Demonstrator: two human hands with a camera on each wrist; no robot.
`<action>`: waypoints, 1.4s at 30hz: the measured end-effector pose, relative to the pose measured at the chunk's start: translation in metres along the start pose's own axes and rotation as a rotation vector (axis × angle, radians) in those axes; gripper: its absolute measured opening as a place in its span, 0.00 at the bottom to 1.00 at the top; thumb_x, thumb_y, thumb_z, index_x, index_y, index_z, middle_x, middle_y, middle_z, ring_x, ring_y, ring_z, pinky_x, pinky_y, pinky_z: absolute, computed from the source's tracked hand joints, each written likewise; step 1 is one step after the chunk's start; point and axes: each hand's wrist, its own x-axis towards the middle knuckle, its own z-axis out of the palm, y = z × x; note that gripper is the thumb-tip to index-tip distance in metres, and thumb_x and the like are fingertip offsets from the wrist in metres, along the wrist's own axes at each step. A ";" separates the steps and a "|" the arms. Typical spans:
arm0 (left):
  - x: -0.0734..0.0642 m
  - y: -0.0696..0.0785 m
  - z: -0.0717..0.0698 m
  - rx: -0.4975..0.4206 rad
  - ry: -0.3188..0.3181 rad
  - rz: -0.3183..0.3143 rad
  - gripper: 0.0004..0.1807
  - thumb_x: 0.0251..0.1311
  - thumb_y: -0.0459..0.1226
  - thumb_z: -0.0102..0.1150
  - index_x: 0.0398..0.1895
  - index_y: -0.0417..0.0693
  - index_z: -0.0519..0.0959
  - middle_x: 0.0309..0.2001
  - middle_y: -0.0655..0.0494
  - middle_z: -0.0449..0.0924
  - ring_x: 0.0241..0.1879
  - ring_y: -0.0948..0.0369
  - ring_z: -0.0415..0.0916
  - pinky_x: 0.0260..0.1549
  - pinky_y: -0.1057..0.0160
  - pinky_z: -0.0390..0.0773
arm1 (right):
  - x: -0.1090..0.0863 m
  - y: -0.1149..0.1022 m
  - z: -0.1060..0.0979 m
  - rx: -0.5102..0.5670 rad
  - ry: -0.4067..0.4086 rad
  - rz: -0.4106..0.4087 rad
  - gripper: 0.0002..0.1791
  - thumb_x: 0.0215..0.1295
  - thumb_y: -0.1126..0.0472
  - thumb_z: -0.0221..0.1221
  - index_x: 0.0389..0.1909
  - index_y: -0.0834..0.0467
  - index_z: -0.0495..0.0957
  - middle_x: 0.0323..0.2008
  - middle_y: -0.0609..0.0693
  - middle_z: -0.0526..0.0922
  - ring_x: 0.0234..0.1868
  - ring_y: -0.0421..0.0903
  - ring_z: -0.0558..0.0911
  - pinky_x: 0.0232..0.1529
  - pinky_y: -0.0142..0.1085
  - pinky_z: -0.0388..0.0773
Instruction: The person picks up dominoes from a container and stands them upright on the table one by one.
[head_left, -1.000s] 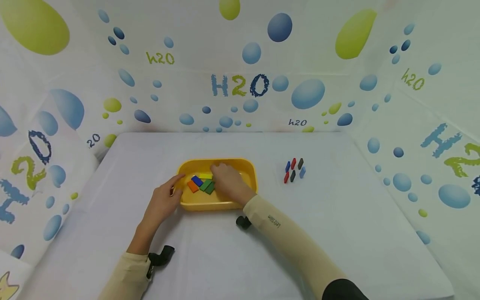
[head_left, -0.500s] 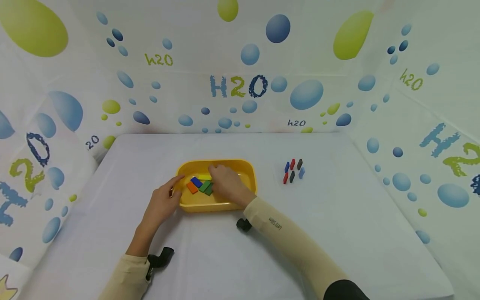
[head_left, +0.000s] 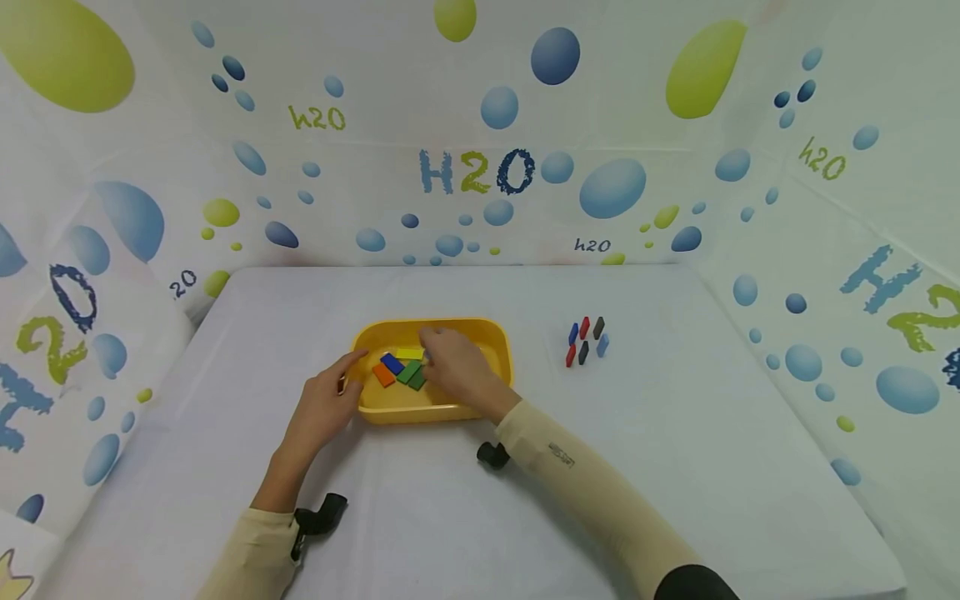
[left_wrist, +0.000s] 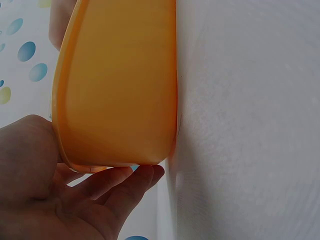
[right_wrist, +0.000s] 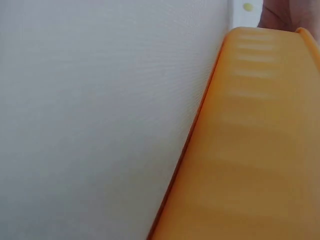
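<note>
A yellow plastic tray (head_left: pixel 420 414) sits on the white table. My left hand (head_left: pixel 327 400) holds its left end; in the left wrist view, the fingers (left_wrist: pixel 135 187) lie against the end wall. My right hand (head_left: pixel 457 362) reaches into the tray with curled fingers, and a bit of light-blue block shows at the fingertips, mostly hidden. Beside it lie an orange block (head_left: pixel 383 375), a blue block (head_left: pixel 392 363), a yellow block (head_left: pixel 408 353) and two green blocks (head_left: pixel 408 372). The right wrist view shows only the tray's outer wall (right_wrist: pixel 250 150), not the right fingers.
Right of the tray several small blocks stand upright in two rows, among them a red block (head_left: pixel 584 327), a black block (head_left: pixel 583 353) and a light-blue block (head_left: pixel 603 345). A patterned cloth (head_left: pixel 360 192) hangs behind the table (head_left: pixel 720 450).
My right hand has shifted slightly within the tray and its forearm a little to the right. More of the yellow block shows. The left hand keeps its place on the tray.
</note>
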 end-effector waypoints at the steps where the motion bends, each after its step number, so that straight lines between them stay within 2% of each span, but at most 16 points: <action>1: 0.000 0.000 0.000 -0.001 0.000 -0.001 0.27 0.74 0.32 0.47 0.76 0.41 0.68 0.71 0.31 0.67 0.56 0.38 0.74 0.56 0.38 0.75 | -0.001 0.000 0.000 0.003 0.016 0.008 0.16 0.66 0.63 0.68 0.52 0.56 0.77 0.38 0.46 0.77 0.36 0.42 0.76 0.39 0.32 0.77; 5: 0.001 0.000 0.000 -0.003 -0.002 -0.004 0.28 0.74 0.32 0.47 0.76 0.41 0.68 0.72 0.31 0.66 0.59 0.37 0.73 0.57 0.37 0.74 | -0.008 0.002 -0.003 0.030 0.098 0.018 0.15 0.65 0.63 0.67 0.51 0.55 0.77 0.38 0.45 0.77 0.36 0.42 0.76 0.38 0.31 0.77; 8: 0.001 0.000 0.000 0.001 -0.005 -0.007 0.28 0.75 0.32 0.47 0.76 0.42 0.68 0.72 0.31 0.66 0.60 0.37 0.73 0.58 0.37 0.73 | -0.013 0.005 -0.007 0.071 0.153 -0.012 0.15 0.65 0.64 0.67 0.50 0.55 0.76 0.38 0.46 0.77 0.36 0.42 0.76 0.37 0.30 0.77; 12: 0.001 0.000 0.000 0.001 -0.006 -0.016 0.28 0.75 0.32 0.47 0.77 0.42 0.67 0.72 0.31 0.65 0.56 0.39 0.73 0.57 0.38 0.74 | -0.019 0.009 -0.011 0.117 0.203 -0.054 0.14 0.64 0.64 0.67 0.48 0.56 0.76 0.39 0.47 0.78 0.35 0.43 0.77 0.37 0.30 0.76; 18: 0.001 0.001 0.000 -0.003 -0.015 -0.026 0.28 0.74 0.32 0.47 0.77 0.42 0.67 0.73 0.31 0.65 0.56 0.39 0.73 0.58 0.38 0.74 | -0.025 0.013 -0.015 0.155 0.259 -0.077 0.13 0.64 0.66 0.66 0.47 0.58 0.76 0.40 0.49 0.80 0.36 0.43 0.77 0.38 0.30 0.77; 26: 0.001 0.001 0.001 -0.005 -0.021 -0.040 0.29 0.74 0.32 0.46 0.78 0.43 0.66 0.73 0.31 0.64 0.63 0.35 0.71 0.59 0.37 0.72 | -0.033 0.015 -0.022 0.183 0.326 -0.101 0.12 0.62 0.67 0.65 0.45 0.59 0.77 0.38 0.49 0.80 0.35 0.43 0.76 0.38 0.30 0.76; 33: 0.002 0.001 0.001 0.002 -0.014 -0.035 0.29 0.74 0.32 0.46 0.77 0.42 0.67 0.72 0.31 0.66 0.54 0.40 0.73 0.55 0.39 0.76 | -0.043 0.019 -0.032 0.216 0.382 -0.105 0.10 0.62 0.67 0.64 0.44 0.58 0.77 0.35 0.47 0.77 0.34 0.44 0.75 0.36 0.33 0.76; 42: 0.001 0.002 0.001 0.007 -0.015 -0.028 0.29 0.74 0.32 0.46 0.77 0.41 0.67 0.72 0.31 0.66 0.53 0.40 0.74 0.55 0.39 0.77 | -0.056 0.029 -0.039 0.280 0.424 -0.107 0.11 0.62 0.68 0.66 0.44 0.60 0.77 0.36 0.50 0.79 0.38 0.52 0.82 0.45 0.36 0.82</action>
